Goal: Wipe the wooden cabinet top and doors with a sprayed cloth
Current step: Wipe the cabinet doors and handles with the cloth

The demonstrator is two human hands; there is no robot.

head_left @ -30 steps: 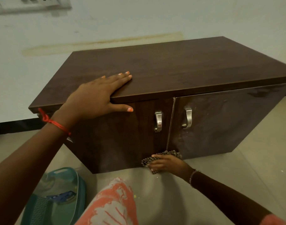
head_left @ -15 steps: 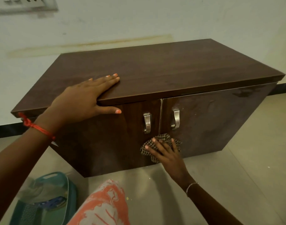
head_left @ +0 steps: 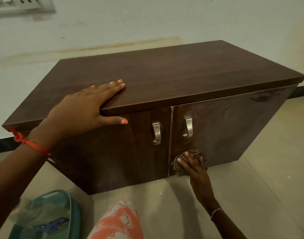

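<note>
A low dark-brown wooden cabinet (head_left: 173, 78) stands on the floor against the wall, with two shut doors and two metal handles (head_left: 156, 133). My left hand (head_left: 85, 109) lies flat on the front left edge of the top, its thumb hanging over the left door (head_left: 113, 156). My right hand (head_left: 196, 168) presses a brown checked cloth (head_left: 178, 167) against the lower left corner of the right door (head_left: 230, 128), fingers spread over it. Most of the cloth is hidden under the hand.
A teal plastic basket (head_left: 44, 216) with cleaning items sits on the tiled floor at the lower left. My knee in orange and white fabric (head_left: 118, 223) is at the bottom centre. A switch plate (head_left: 21, 4) is on the wall at top left.
My right hand has carried the cloth from the bottom of the door gap up and rightward onto the right door. The left hand has stayed on the top edge.
</note>
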